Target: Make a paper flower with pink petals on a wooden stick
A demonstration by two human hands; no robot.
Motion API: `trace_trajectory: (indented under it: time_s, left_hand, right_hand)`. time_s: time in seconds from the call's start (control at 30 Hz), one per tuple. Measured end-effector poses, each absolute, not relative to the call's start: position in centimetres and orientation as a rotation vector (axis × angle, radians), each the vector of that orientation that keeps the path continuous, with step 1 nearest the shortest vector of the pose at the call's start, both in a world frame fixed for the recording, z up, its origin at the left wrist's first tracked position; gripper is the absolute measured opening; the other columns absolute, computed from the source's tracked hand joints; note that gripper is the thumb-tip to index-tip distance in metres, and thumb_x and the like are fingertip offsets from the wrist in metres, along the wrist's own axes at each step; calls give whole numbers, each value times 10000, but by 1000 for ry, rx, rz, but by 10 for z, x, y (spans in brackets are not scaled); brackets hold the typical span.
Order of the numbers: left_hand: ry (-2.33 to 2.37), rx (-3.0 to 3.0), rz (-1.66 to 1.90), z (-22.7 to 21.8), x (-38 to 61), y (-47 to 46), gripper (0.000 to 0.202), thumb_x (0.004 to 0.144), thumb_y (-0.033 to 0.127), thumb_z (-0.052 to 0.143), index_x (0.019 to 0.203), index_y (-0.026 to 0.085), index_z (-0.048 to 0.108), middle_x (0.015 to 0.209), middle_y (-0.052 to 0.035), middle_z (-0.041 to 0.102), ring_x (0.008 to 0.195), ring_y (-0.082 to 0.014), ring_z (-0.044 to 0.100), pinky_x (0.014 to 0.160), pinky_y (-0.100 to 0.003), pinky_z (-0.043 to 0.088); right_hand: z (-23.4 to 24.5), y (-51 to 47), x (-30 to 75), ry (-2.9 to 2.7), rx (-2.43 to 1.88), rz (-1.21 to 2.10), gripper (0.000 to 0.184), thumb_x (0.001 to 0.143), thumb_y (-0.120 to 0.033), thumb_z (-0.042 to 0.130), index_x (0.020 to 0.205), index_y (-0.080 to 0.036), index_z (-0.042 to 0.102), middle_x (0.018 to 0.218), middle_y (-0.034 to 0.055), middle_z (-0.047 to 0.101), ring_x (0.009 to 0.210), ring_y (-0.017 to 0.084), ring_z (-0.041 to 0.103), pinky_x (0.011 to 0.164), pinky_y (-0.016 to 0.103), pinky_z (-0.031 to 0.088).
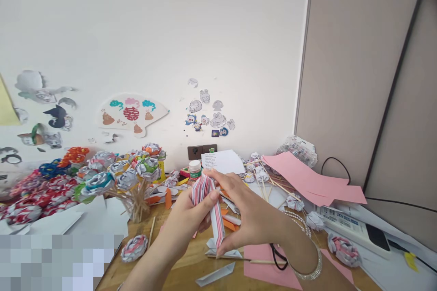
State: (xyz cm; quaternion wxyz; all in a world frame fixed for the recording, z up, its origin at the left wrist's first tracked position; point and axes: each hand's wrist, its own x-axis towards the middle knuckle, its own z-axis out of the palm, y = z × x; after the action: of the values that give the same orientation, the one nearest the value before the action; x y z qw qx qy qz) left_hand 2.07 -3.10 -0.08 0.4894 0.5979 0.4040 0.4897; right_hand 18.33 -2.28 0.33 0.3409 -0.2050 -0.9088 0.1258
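My left hand (195, 213) is closed around a bundle of folded paper strips (200, 190), white with pink, red and dark stripes, its thumb pressing on the front. One folded piece (217, 229) slants down from the bundle toward the table. With its thumb at that piece's lower end and its fingers at the bundle's top, my right hand (251, 207) spans it lengthwise. Beneath the hands lie a white folded paper piece (215, 274) and a thin wooden stick (235, 258). A pink and white paper rose (134, 248) rests left of my left forearm.
Paper roses on sticks (128, 177) crowd the left side. A small white-capped jar (195, 168) stands behind my hands. Pink paper sheets (300, 177), a second paper rose (344, 250) and a white device with a dark screen (362, 232) lie at the right. The wall (170, 32) bounds the back.
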Motion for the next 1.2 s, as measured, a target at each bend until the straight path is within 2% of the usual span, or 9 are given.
trace_trajectory:
  time_s: [0.13, 0.3, 0.4, 0.47, 0.57, 0.67, 0.77, 0.97, 1.2]
  left_hand:
    - [994, 1424, 1203, 0, 21, -32, 473, 639, 617, 625, 643, 195, 411, 410, 122, 316, 358, -25, 241, 336, -142, 193]
    - [984, 1435, 1202, -1, 20, -31, 471, 661, 607, 609, 614, 205, 367, 413, 126, 285, 368, -25, 211, 349, -151, 182]
    - [979, 1515, 1176, -1, 18, -29, 466, 665, 613, 597, 623, 207, 373, 437, 123, 272, 377, -31, 212, 355, -159, 172]
    - [957, 1609, 1104, 0, 16, -29, 455, 674, 599, 598, 619, 203, 382, 456, 119, 261, 393, -33, 201, 361, -163, 171]
    - [885, 1737, 963, 1, 15, -30, 436, 706, 564, 592, 595, 195, 389, 475, 112, 250, 411, -36, 186, 367, -168, 167]
    - [809, 1761, 879, 0, 16, -31, 403, 734, 547, 578, 627, 181, 446, 486, 107, 261, 412, -37, 187, 369, -173, 161]
    - [799, 1707, 881, -3, 19, -30, 406, 721, 564, 586, 676, 174, 483, 496, 107, 275, 415, -35, 176, 375, -173, 157]
    - [914, 1623, 1102, -7, 22, -22, 532, 641, 713, 529, 661, 185, 470, 450, 103, 329, 372, -46, 234, 361, -179, 185]
    - [1021, 1887, 1251, -2, 21, -23, 497, 729, 649, 480, 587, 174, 512, 501, 31, 471, 457, -107, 411, 459, -217, 335]
  right_hand:
    - [1, -25, 180, -2354, -534, 338, 1084, 645, -447, 751, 1435, -312, 22, 1457, 72, 241, 1301, 255, 262, 1053, 383, 264]
    - [2, -23, 184, -2310, -503, 538, 1087, 602, -521, 752, 1434, -322, 81, 1454, 73, 238, 1299, 275, 270, 1041, 401, 285]
    - [2, -21, 184, -2123, -464, 655, 757, 723, -530, 653, 1368, -305, 328, 1347, 76, 388, 1183, 243, 411, 979, 381, 357]
    - [2, -19, 182, -1971, -490, 737, 488, 814, -503, 561, 1231, -252, 522, 1137, 77, 531, 1000, 197, 517, 878, 344, 427]
    - [1, -16, 180, -1834, -539, 1021, 369, 833, -453, 557, 1081, -188, 626, 839, 37, 589, 743, 136, 552, 683, 269, 473]
    - [-1, -13, 180, -1781, -505, 1303, 364, 780, -435, 630, 1009, -153, 648, 711, 8, 584, 588, 90, 520, 520, 194, 433]
    - [-2, -10, 182, -1717, -516, 1364, 358, 743, -438, 669, 931, -134, 649, 668, -2, 577, 498, 55, 470, 436, 159, 369]
    - [5, -14, 189, -1616, -583, 1253, 363, 703, -462, 692, 813, -128, 602, 601, -37, 511, 434, 41, 409, 422, 175, 361]
    - [10, -22, 187, -1665, -673, 1139, 278, 753, -410, 654, 801, -144, 588, 636, -34, 511, 460, 49, 441, 453, 182, 373]
